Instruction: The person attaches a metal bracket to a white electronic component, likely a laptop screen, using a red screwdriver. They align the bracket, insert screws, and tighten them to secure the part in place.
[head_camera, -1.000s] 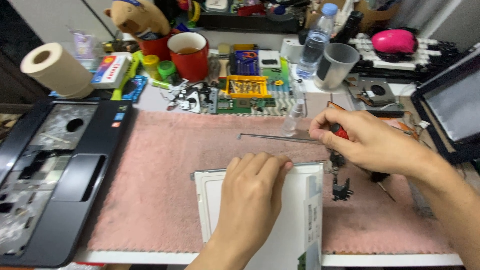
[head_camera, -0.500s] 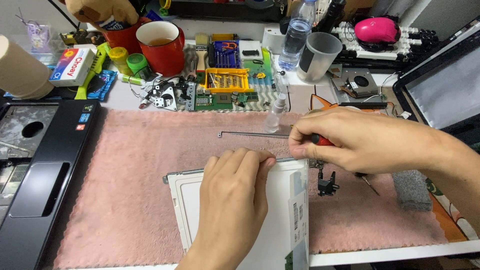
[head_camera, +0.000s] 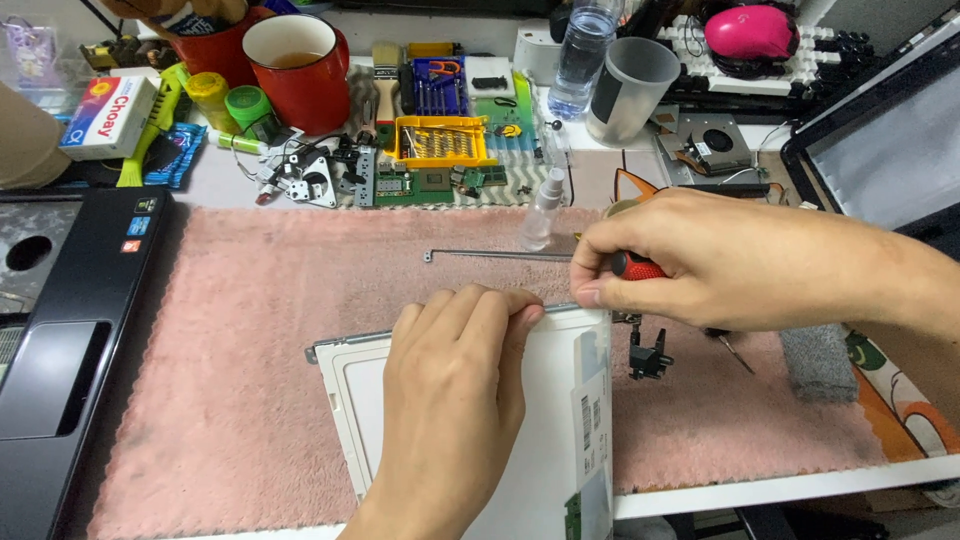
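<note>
Here, on a pink mat (head_camera: 250, 330), a white flat panel (head_camera: 540, 440) lying face down, its far edge under both hands. Left hand (head_camera: 455, 390) pressed flat on the panel's top edge, fingers together and bent over the rim, gripping nothing else. Right hand (head_camera: 720, 265) closed round a red-handled screwdriver (head_camera: 637, 267), thumb and forefinger pinching it at the panel's upper right corner; tip hidden behind the fingers. Just beyond the hands, a thin metal strip (head_camera: 495, 255) lying across the mat, with a small clear bottle (head_camera: 542, 210) standing beside it. Right of the panel, a small black bracket (head_camera: 648, 355) on the mat, and further right a grey sponge (head_camera: 818, 362). At the far left, an opened black laptop base (head_camera: 60, 340). Behind the mat, a yellow bit case (head_camera: 440, 142), a green circuit board (head_camera: 410, 183), a red mug (head_camera: 297, 70), a grey cup (head_camera: 630, 88), a water bottle (head_camera: 582, 55) and a fan (head_camera: 715, 145). At the far right, a dark screen (head_camera: 890, 150) tilted up.
</note>
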